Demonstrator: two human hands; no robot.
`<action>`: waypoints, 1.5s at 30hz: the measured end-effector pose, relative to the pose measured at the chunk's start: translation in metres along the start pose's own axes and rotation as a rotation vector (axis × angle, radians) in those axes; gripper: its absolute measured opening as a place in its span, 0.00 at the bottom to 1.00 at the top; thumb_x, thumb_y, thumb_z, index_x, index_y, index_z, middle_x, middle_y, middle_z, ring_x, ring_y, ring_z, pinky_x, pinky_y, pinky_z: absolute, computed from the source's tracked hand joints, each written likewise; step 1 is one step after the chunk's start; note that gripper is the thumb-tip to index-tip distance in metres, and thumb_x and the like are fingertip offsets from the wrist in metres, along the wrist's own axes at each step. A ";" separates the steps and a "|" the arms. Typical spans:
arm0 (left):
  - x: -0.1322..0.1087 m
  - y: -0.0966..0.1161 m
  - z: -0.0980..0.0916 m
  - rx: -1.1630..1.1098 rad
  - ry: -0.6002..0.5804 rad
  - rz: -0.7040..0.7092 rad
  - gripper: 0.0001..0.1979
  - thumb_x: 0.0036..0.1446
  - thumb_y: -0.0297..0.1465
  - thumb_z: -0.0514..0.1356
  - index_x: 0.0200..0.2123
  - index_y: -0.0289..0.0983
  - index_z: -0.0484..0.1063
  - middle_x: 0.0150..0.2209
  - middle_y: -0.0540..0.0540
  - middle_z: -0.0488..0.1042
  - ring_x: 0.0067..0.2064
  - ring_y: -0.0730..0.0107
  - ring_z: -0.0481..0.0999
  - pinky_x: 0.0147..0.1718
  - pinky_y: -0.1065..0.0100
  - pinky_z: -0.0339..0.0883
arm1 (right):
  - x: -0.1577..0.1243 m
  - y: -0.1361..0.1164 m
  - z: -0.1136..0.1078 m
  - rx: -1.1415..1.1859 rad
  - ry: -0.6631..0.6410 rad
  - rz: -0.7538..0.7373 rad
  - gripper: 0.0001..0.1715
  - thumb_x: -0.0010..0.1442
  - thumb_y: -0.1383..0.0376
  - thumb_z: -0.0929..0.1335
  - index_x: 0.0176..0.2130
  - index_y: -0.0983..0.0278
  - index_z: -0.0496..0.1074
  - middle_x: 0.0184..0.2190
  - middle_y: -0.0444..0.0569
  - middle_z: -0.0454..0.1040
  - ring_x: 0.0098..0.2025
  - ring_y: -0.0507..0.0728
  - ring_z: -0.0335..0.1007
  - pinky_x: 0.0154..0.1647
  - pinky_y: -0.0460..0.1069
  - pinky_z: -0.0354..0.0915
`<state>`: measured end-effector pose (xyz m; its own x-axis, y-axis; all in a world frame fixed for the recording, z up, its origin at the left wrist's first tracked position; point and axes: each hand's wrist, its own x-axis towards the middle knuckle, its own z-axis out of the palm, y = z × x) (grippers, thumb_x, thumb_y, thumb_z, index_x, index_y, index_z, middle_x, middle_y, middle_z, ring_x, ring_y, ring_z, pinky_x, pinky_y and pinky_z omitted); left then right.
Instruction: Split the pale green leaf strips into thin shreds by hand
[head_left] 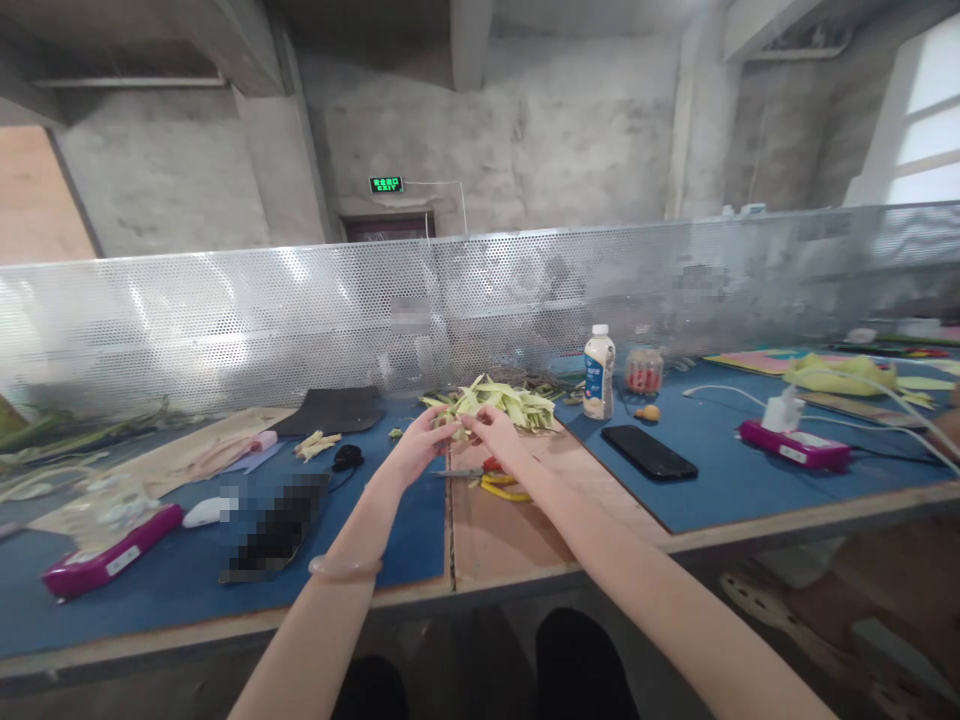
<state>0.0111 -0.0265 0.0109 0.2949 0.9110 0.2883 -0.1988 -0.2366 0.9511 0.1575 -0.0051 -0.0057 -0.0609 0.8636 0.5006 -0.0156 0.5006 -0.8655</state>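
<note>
Both my arms stretch forward over the workbench. My left hand and my right hand meet at the near edge of a pile of pale green leaf strips, fingers pinched on a strip between them. A bracelet circles my left wrist. Under my right wrist lie scissors with yellow handles on the brown board.
A white drink bottle, a small jar and a black phone sit right of the pile. Magenta power strips lie at both sides. A perforated metal screen closes the bench's far side. Dark mat at back left.
</note>
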 end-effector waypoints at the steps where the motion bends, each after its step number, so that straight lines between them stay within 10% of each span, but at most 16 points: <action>1: 0.000 -0.001 0.000 0.035 -0.007 0.011 0.23 0.41 0.31 0.65 0.43 0.39 0.64 0.34 0.49 0.69 0.29 0.77 0.69 0.22 0.77 0.59 | 0.000 0.000 0.000 -0.018 -0.002 -0.002 0.17 0.45 0.54 0.68 0.24 0.63 0.60 0.18 0.39 0.61 0.21 0.49 0.61 0.22 0.44 0.62; 24: 0.009 -0.009 -0.007 0.210 0.136 0.094 0.24 0.36 0.34 0.66 0.40 0.35 0.68 0.34 0.46 0.72 0.28 0.77 0.68 0.20 0.77 0.56 | -0.003 0.003 -0.001 -0.220 0.029 -0.050 0.21 0.46 0.48 0.65 0.23 0.62 0.60 0.15 0.40 0.61 0.16 0.49 0.58 0.14 0.44 0.56; 34: 0.008 -0.005 -0.008 0.029 0.181 0.057 0.21 0.37 0.33 0.66 0.38 0.35 0.68 0.33 0.48 0.71 0.28 0.78 0.69 0.23 0.76 0.58 | -0.008 0.000 -0.001 -0.103 -0.189 -0.055 0.19 0.50 0.50 0.65 0.33 0.62 0.67 0.22 0.43 0.66 0.17 0.48 0.59 0.14 0.44 0.58; 45: 0.008 -0.005 -0.007 0.031 0.166 0.037 0.22 0.36 0.34 0.67 0.38 0.36 0.68 0.31 0.49 0.72 0.27 0.78 0.69 0.22 0.76 0.57 | -0.005 0.003 -0.001 -0.185 -0.059 -0.040 0.19 0.51 0.50 0.63 0.29 0.63 0.65 0.19 0.42 0.64 0.18 0.49 0.59 0.14 0.44 0.57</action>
<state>0.0078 -0.0158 0.0071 0.1294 0.9442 0.3030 -0.1773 -0.2786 0.9439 0.1584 -0.0078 -0.0103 -0.1226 0.8406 0.5276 0.1640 0.5415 -0.8245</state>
